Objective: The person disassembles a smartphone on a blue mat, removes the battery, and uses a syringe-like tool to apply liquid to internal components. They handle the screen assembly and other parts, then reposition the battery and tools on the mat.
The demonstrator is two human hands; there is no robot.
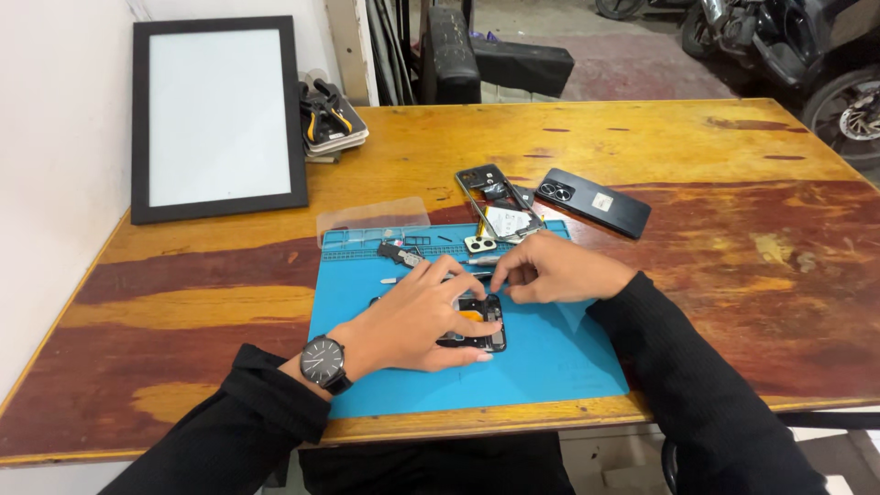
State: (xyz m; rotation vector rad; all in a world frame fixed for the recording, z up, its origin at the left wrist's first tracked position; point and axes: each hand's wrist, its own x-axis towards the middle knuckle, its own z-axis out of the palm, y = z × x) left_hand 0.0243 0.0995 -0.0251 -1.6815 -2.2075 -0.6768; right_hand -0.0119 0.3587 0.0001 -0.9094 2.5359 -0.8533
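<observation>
An opened phone (483,323), its dark insides showing an orange patch, lies on a blue work mat (550,353). My left hand (417,316), a black watch on its wrist, lies flat over the phone and presses it down. My right hand (550,269) pinches with fingertips at the phone's upper edge; whether it holds a small part is hidden. A phone frame (495,200) and a black back cover (594,202) lie beyond the mat. A camera bezel (480,244) and small parts (400,254) sit on the mat's far edge.
A wooden table (715,275) carries everything. A black-framed white panel (218,117) leans on the left wall. Pliers on a stack (332,124) sit at the back. A clear plastic sheet (373,220) lies by the mat. Vehicles (797,46) stand beyond the table.
</observation>
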